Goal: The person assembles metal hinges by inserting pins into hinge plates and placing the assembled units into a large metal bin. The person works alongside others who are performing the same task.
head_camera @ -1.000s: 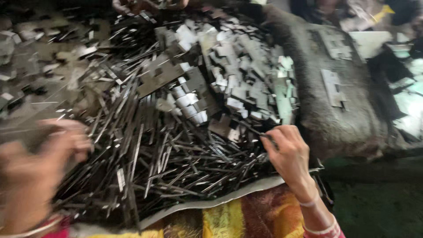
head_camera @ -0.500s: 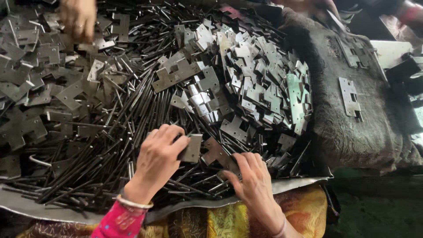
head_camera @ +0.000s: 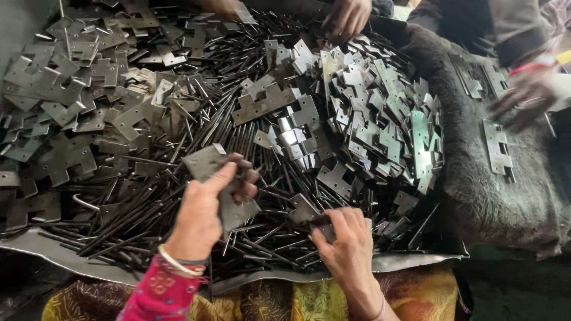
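Note:
My left hand (head_camera: 205,208) holds a flat grey metal hinge plate (head_camera: 205,161) lifted a little above a heap of thin dark metal pins (head_camera: 178,196). A second plate (head_camera: 238,211) lies under its fingers. My right hand (head_camera: 348,241) rests low on the pins, its fingertips closed on a small dark hinge leaf (head_camera: 303,209). Both hands are near the front edge of the grey sheet (head_camera: 53,252) that carries the heap.
Loose notched hinge leaves (head_camera: 65,89) pile up at the left and in a shiny mound (head_camera: 380,119) at the right. Other people's hands work at the top (head_camera: 351,15) and right (head_camera: 526,92). A dark furry cloth (head_camera: 493,196) with a few hinges lies right.
My left hand has lifted a hinge plate off the pins and turned it up. My right hand has slid right and closed on a small leaf. The view shifted slightly.

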